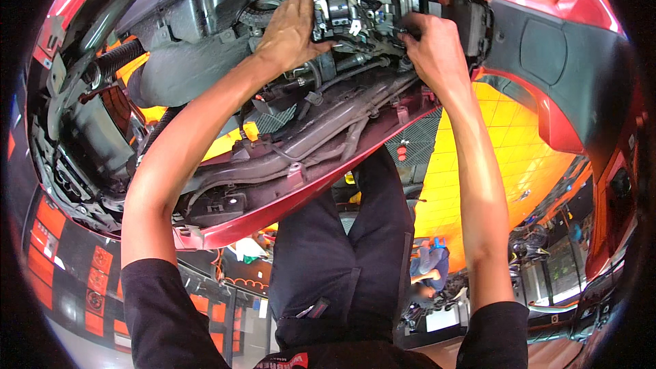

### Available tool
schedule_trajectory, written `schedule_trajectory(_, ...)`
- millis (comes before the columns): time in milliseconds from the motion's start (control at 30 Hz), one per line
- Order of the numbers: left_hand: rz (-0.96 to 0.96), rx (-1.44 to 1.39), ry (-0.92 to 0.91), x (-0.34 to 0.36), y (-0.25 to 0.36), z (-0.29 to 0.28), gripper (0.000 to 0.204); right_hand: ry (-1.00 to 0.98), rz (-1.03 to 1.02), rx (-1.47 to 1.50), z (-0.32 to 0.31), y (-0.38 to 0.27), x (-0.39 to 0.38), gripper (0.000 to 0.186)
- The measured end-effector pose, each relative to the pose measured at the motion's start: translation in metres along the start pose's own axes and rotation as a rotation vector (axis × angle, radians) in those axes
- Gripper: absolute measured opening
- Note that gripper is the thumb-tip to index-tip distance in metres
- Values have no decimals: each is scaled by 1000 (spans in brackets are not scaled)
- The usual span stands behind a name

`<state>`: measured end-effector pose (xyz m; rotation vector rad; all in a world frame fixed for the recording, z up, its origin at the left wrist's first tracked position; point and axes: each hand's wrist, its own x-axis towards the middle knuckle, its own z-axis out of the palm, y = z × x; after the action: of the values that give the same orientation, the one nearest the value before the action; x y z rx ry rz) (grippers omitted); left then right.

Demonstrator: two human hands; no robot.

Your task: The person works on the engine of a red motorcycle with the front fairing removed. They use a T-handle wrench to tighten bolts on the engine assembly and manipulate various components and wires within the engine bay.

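Note:
My left hand [290, 33] lies against the left side of a metal engine assembly [339, 11] with hoses and fittings. Its fingers are stretched upward and its thumb points right, apart from them. On the assembly's right side, my right hand [437, 46] is closed, thumb and fingertips together at a small dark part. That part is mostly covered by the fingers, so its kind cannot be made out. A small white piece [355, 26] shows between the two hands. Below them run dark frame tubes [294, 145] and several thin hoses.
Red body panels [273, 221] edge the opened vehicle, with a dark plastic panel [547, 61] at right. A smooth grey housing [188, 68] fills the left interior. Beyond lie a yellow-orange floor [471, 164] and a crouching person [432, 266] at lower right.

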<state>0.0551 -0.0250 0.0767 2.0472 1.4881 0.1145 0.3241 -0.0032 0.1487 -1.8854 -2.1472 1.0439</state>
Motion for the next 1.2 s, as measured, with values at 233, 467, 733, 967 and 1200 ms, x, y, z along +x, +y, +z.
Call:
schedule_trajectory(233,113,99,84,-9,-20,10,112,-34,-28,-60,22,-7,25,21)
schedule_trajectory(467,67,87,73,-10,-19,10,112,-112,-106,-162,41,-11,31,18)
schedule_trajectory(733,85,45,101,-12,-23,10,110,-155,-183,-253,61,-14,38,19)
schedule_trajectory(967,93,7,87,-11,-23,7,110,-141,-171,-224,58,-15,28,19)
schedule_trajectory(1200,82,0,94,-12,-25,7,110,-124,-174,-214,62,-12,28,20)
